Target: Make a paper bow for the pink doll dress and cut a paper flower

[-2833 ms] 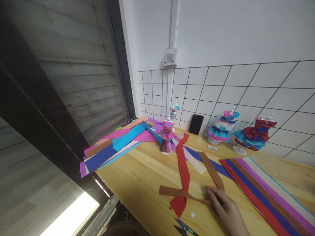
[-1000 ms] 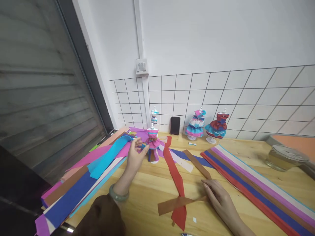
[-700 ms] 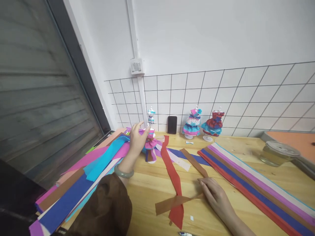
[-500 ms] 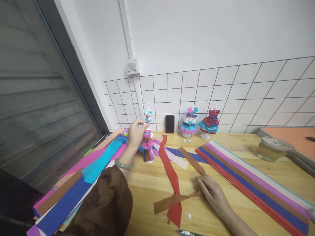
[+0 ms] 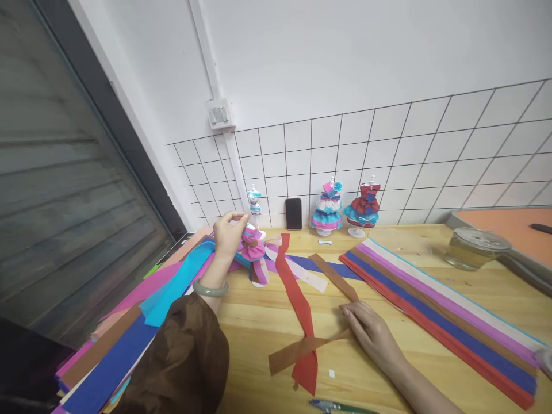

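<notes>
White wall (image 5: pixel 366 57) with black wire grid (image 5: pixel 311 119); at left, dark slatted shutter (image 5: pixel 56 172). Below, pale wooden table (image 5: pixel 254 351) bearing 2 spreads of coloured strips, left (image 5: pixel 116 345) and right (image 5: pixel 444 319). At far right, grey-edged orange tray (image 5: pixel 504 221) with dark object (image 5: pixel 542 228) inside; just beside, clear lidded jar (image 5: pixel 466 256), yellowish within. In closed right hand (image 5: pixel 373 333), brown strip (image 5: pixel 293 353), apparently pinched by thumb and forefinger. At table's left rear, pinched at its top between left hand (image 5: pixel 230 233)'s thumb and fingertips, pink-dressed mannequin (image 5: pixel 252 244). Near bottom, white scrap (image 5: pixel 332 374).
</notes>
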Demonstrator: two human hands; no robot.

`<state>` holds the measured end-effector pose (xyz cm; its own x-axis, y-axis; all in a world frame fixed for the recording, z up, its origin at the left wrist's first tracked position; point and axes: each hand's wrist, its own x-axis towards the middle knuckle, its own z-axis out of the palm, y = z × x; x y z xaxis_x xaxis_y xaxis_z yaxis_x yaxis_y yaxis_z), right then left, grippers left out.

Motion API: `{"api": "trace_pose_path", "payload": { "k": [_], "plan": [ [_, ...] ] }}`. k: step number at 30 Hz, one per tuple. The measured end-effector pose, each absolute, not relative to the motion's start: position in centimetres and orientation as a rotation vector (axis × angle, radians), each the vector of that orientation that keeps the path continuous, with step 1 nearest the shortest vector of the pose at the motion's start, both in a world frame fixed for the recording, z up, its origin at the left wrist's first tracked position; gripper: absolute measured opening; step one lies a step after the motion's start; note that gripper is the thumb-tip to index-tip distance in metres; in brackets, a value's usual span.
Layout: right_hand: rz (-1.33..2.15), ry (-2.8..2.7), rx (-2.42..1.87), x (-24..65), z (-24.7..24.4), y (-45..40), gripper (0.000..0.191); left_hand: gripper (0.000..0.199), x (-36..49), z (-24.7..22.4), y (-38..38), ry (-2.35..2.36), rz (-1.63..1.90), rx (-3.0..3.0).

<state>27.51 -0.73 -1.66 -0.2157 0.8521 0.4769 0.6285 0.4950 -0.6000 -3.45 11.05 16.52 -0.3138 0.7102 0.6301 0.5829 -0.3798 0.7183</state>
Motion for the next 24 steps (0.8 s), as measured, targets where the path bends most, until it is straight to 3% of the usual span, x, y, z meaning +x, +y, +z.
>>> {"api": "trace_pose_path", "payload": {
  "k": [24],
  "plan": [
    [0.346, -1.934, -1.227, 27.7, -2.6, -0.5, 0.021, 0.022, -3.1, 16.2, 12.0, 1.600, 1.832, 1.866]
  ]
}}
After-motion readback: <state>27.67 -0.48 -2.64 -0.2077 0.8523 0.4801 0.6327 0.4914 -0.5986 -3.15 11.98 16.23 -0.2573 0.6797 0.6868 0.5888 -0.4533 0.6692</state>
